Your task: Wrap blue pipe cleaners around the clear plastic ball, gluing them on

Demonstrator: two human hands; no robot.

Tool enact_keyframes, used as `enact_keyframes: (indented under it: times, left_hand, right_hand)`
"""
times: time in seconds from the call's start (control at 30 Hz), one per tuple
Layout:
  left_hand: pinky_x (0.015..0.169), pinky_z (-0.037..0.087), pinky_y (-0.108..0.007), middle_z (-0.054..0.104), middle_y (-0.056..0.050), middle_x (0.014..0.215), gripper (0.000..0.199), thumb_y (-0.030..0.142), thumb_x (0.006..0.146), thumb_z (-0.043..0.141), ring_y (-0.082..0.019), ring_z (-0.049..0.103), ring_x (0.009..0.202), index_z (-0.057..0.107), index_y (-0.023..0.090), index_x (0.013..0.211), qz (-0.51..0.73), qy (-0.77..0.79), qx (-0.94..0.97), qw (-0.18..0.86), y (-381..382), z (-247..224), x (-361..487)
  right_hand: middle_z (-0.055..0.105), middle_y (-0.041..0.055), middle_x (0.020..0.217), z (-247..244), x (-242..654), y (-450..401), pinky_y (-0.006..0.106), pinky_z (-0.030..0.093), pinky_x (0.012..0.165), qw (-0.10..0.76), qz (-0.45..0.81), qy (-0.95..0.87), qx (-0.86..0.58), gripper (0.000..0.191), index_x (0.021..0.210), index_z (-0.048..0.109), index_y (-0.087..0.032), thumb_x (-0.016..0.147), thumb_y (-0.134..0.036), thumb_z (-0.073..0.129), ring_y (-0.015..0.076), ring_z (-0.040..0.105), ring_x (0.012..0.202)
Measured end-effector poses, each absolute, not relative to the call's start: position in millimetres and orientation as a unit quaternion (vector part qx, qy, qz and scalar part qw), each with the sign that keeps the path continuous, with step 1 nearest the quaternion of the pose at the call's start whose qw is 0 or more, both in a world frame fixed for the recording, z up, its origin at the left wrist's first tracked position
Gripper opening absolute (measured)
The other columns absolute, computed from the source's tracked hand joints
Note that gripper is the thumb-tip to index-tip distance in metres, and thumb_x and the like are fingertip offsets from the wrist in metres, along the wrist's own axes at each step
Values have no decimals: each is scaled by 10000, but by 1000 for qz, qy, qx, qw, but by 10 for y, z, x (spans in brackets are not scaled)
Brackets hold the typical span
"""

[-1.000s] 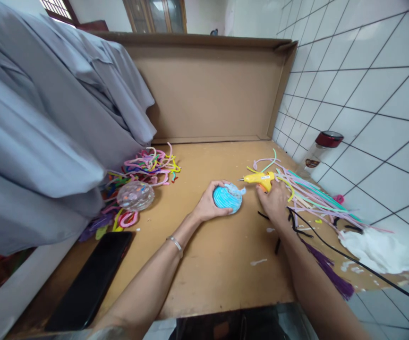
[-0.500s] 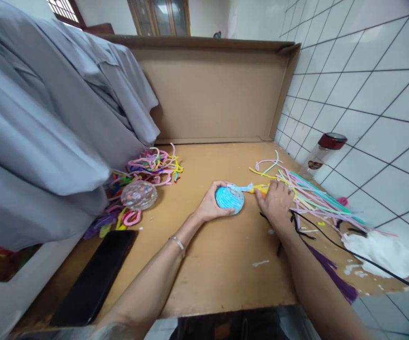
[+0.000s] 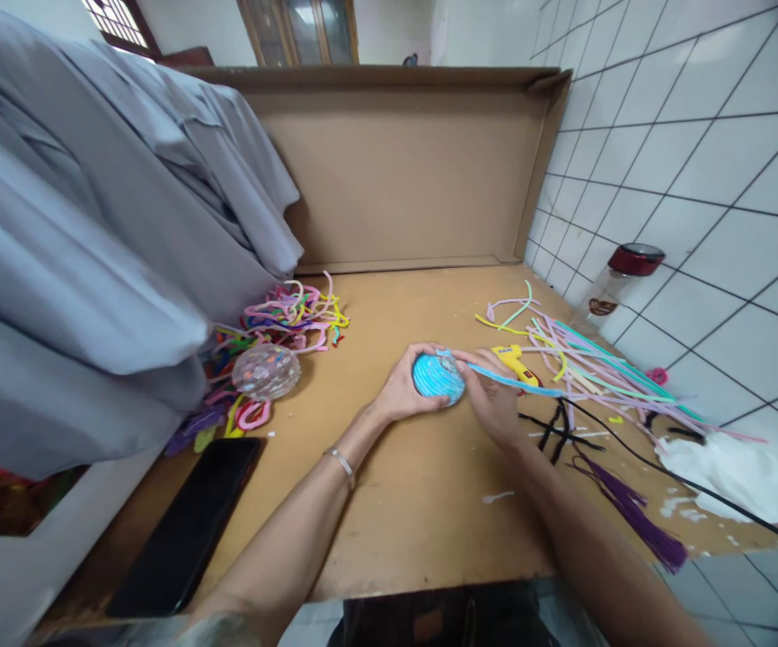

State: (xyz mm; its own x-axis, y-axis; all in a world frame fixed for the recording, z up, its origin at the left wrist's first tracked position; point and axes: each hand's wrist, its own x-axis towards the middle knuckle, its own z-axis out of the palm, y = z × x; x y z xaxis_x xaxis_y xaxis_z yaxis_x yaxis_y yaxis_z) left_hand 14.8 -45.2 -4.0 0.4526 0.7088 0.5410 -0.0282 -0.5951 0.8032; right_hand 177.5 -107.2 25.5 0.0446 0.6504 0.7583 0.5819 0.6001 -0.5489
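Observation:
A round blue coil (image 3: 435,377) of fuzzy cord sits in my left hand (image 3: 401,388), whose fingers wrap its left side. From the coil's top right, a blue strand (image 3: 520,382) stretches off to the right. My right hand (image 3: 493,404) is at the coil's right edge, thumb and finger pinched on the strand near where it meets the coil. Just beyond that hand a yellow glue gun (image 3: 516,362) lies on the table, partly hidden by the hand and strand.
Colourful pipe cleaners (image 3: 295,314) and a clear ball (image 3: 266,372) are at left, above a black phone (image 3: 187,526). At right are pastel strips (image 3: 597,368), a red-lidded jar (image 3: 622,279), a purple tassel (image 3: 632,517), black cable (image 3: 685,485) and white cloth (image 3: 739,472).
My right hand has let go of the yellow glue gun and moved left to the coil. The blue strand now extends straight to the right. My left hand has stayed on the coil.

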Motion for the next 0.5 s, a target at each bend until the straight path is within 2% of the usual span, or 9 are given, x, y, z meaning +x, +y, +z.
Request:
enact_keyframes:
  times: [0.27, 0.5]
  left_hand:
    - [1048, 417, -448, 570, -98, 1229, 709, 274, 546, 830, -272, 556, 1173, 476, 209, 1156, 465, 237, 757, 393, -443, -19, 132]
    - [1056, 410, -457, 562, -112, 1253, 682, 275, 541, 830, -277, 550, 1198, 481, 207, 1123, 466, 232, 753, 401, -435, -24, 135]
  right_hand:
    - [708, 48, 880, 227, 1790, -1028, 346, 527, 796, 596, 140, -630, -478, 229, 925, 720, -223, 884, -343, 530, 189, 641, 859]
    - [691, 33, 835, 208, 1828, -988, 347, 517, 785, 593, 134, -632, -481, 151, 840, 696, -224, 838, -304, 568, 186, 630, 832]
